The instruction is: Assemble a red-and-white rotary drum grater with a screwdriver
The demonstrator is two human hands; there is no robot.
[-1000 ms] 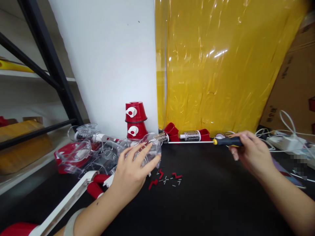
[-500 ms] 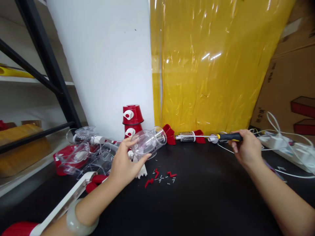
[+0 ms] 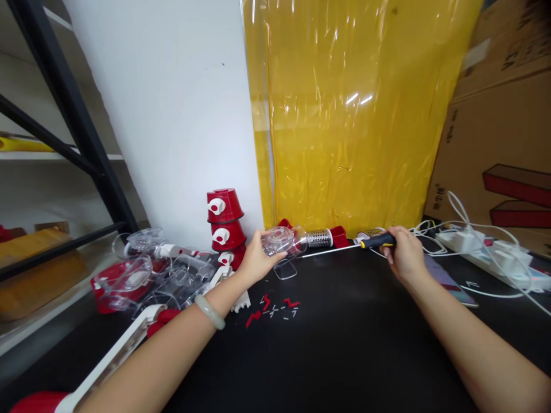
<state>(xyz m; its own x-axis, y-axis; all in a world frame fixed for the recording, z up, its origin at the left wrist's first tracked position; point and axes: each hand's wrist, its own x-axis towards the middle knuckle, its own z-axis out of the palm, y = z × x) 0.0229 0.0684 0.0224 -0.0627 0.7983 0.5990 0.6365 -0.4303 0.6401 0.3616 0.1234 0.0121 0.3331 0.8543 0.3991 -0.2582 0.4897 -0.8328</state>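
Near the back of the black table, my left hand is closed around a clear plastic part with a round, cup-like body. My right hand grips the black and yellow handle of a screwdriver, whose long shaft points left towards the clear part. Behind the shaft lies a metal grater drum beside a red piece. Another drum is partly hidden by the screwdriver handle. In front of my left hand are small red pieces and several thin metal pins.
Red cup-shaped parts with white knobs stand stacked against the white panel. Clear plastic parts pile up at left, behind a long white arm piece. At right are a power strip, white cables and a flat phone-like device.
My left hand has carried the clear part to the right and slightly away from me. My right hand has shifted left with the screwdriver, and the view has turned slightly right.
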